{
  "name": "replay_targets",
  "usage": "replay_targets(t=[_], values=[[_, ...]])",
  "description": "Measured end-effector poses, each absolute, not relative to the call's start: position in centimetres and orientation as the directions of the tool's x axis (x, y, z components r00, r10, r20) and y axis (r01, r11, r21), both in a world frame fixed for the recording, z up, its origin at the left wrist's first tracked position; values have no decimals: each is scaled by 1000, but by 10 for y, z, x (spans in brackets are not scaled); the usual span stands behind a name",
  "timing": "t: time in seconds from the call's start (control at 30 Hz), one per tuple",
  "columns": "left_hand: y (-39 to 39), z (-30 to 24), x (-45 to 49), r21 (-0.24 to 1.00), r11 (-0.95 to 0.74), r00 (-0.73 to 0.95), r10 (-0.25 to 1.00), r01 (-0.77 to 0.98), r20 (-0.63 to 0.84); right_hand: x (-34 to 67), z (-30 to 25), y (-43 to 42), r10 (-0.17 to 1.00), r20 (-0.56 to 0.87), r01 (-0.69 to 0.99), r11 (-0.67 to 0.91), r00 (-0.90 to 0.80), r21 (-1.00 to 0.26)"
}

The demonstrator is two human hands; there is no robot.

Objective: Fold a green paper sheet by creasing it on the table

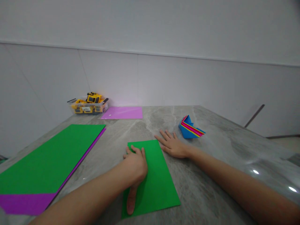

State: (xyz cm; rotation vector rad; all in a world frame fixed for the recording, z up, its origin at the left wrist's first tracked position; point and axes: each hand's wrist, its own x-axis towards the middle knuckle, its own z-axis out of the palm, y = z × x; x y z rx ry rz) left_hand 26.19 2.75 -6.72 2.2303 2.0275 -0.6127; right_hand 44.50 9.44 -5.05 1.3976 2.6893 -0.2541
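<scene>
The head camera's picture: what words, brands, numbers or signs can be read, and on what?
No text can be read.
White label on the clear plastic box: too small and blurred to read.
White mark on the pink sheet: too small to tell whether it is writing.
Green paper under the left hand: no writing visible.

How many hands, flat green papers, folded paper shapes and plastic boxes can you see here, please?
Hands: 2, left hand and right hand
Flat green papers: 2, smaller green paper and larger green paper
Folded paper shape: 1
Plastic box: 1
Total: 6
</scene>
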Motion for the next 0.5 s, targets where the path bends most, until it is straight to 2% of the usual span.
replay_targets(t=[0.07,0.17,0.23,0.33,0.4,0.5], values=[[25,-55,262,-231,-145,66,945,962,-320,446,-55,87,822,-75,822,551,-564,-143],[17,-25,261,-218,-166,48,885,962,-463,437,-55,71,869,75,842,493,-489,-220],[9,-1,260,-181,-315,200,861,932,-467,425,-51,58,902,143,878,430,-407,-212],[-3,27,259,-139,-460,353,813,877,-463,406,-42,45,958,84,941,286,-275,-180],[-6,35,259,-135,-480,372,804,867,-464,398,-37,41,977,16,957,213,-215,-195],[0,30,257,-106,-469,390,823,877,-414,395,-31,39,973,-78,952,192,-216,-239]])
